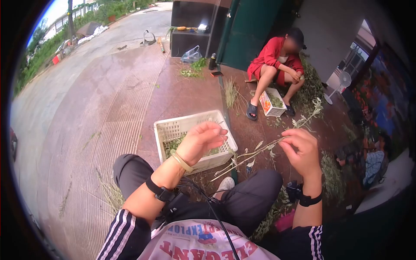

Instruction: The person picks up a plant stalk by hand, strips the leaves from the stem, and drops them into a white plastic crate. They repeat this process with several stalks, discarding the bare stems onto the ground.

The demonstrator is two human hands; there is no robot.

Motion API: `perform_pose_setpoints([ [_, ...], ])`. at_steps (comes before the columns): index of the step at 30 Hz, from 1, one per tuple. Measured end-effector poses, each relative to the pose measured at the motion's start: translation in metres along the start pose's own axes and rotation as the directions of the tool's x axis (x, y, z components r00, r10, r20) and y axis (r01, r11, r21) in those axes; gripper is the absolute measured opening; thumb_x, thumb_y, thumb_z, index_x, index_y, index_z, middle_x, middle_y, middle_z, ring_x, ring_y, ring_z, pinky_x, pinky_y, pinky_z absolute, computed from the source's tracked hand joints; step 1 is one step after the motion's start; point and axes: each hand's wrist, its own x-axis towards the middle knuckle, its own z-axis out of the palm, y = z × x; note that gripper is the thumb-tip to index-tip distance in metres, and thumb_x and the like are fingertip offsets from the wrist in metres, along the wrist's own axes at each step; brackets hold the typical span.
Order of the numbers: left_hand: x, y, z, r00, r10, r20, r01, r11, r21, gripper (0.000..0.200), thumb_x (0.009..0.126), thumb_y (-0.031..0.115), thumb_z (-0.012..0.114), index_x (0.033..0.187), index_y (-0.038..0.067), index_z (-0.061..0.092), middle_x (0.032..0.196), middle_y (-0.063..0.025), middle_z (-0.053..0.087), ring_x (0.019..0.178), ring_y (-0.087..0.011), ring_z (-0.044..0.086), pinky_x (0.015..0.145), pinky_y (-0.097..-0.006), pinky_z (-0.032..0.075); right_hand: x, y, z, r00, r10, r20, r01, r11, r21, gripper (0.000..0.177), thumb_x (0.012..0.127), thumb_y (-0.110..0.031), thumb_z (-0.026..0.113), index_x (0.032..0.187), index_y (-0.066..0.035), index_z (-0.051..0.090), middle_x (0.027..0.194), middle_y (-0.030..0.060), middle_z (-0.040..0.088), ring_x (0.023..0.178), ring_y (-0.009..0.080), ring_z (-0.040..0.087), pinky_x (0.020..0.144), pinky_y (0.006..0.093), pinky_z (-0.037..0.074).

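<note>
Right hand [300,147] pinches leafy stem [271,144]; left hand [203,141]: grip, we cannot tell. Loose pinch could drop stem.

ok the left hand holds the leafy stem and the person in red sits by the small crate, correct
Wrong hand: the head view shows the right hand holds the leafy stem; the person in red sits by the small crate.
</note>
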Motion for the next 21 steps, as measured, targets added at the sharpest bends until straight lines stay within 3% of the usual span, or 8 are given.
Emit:
perform_pose_setpoints([
  [1,-0.002,0.004,0.004,1.0,0.014,-0.019,-0.013,1.0,0.019,0.008,0.084,0.007,0.056,0.091,0.005,0.055,0.096,-0.0092,0.061,0.088,-0.0162,0.061,0.075,-0.0255,0.051,0.001,0.0,0.003,1.0,-0.017,0.005,0.017,1.0,-0.017,0.008,0.065,-0.004,0.067,0.069,-0.002,0.061,0.08,0.0078,0.062,0.07,0.0247,0.057,0.064,0.0332,0.044],
  [4,0.001,0.003,0.006,0.992,0.094,0.086,-0.117,0.943,0.311,0.008,0.082,0.002,0.055,0.09,0.004,0.055,0.093,-0.0071,0.061,0.086,-0.015,0.06,0.076,-0.0255,0.048,0.006,-0.003,0.011,0.996,-0.079,0.047,0.081,0.995,-0.057,0.009,0.065,-0.006,0.067,0.069,-0.003,0.06,0.08,0.0074,0.061,0.071,0.0247,0.057,0.066,0.034,0.044],
  [5,0.0,0.001,0.009,0.986,0.105,0.128,-0.14,0.942,0.304,0.01,0.081,-0.002,0.052,0.089,0.003,0.055,0.09,-0.004,0.06,0.085,-0.0129,0.059,0.075,-0.0245,0.046,0.008,-0.004,0.015,0.993,-0.1,0.063,0.105,0.992,-0.066,0.009,0.065,-0.006,0.067,0.069,-0.003,0.059,0.08,0.0073,0.061,0.072,0.0247,0.056,0.066,0.0342,0.044],
  [9,-0.003,-0.003,0.021,0.985,0.056,0.165,-0.115,0.922,0.37,0.011,0.081,-0.002,0.052,0.09,0.001,0.056,0.083,0.0005,0.058,0.081,-0.0073,0.057,0.072,-0.0206,0.045,0.016,-0.006,0.035,0.977,-0.171,0.128,0.175,0.985,-0.016,0.01,0.066,-0.008,0.065,0.068,-0.002,0.058,0.083,0.008,0.059,0.074,0.0245,0.055,0.069,0.0345,0.044],
  [15,-0.009,0.003,0.032,0.994,-0.024,0.105,-0.051,0.757,0.652,0.011,0.079,0.002,0.06,0.091,0.002,0.057,0.075,0.0037,0.057,0.068,-0.0015,0.051,0.061,-0.0172,0.042,0.023,-0.014,0.066,0.961,-0.242,0.134,0.24,0.97,0.029,0.009,0.068,-0.009,0.062,0.066,-0.002,0.057,0.081,0.0077,0.058,0.076,0.0248,0.056,0.069,0.0345,0.045],
  [18,-0.005,-0.005,0.017,0.994,0.004,0.113,-0.077,0.754,0.652,0.012,0.078,0.001,0.062,0.089,0.001,0.057,0.073,0.0017,0.058,0.064,-0.0032,0.051,0.059,-0.0182,0.042,0.02,-0.018,0.074,0.963,-0.246,0.11,0.242,0.969,0.048,0.007,0.068,-0.008,0.062,0.067,-0.003,0.058,0.082,0.0084,0.058,0.074,0.0256,0.056,0.068,0.0348,0.046],
  [21,-0.007,-0.005,0.012,0.996,0.036,0.076,-0.069,0.867,0.494,0.009,0.078,0.001,0.062,0.086,0.0,0.057,0.072,-0.0006,0.058,0.063,-0.0054,0.052,0.059,-0.0192,0.043,0.018,-0.022,0.081,0.985,-0.172,-0.009,0.172,0.976,0.13,0.003,0.068,-0.006,0.062,0.07,-0.004,0.061,0.087,0.0097,0.058,0.07,0.0246,0.057,0.063,0.0337,0.046],
])
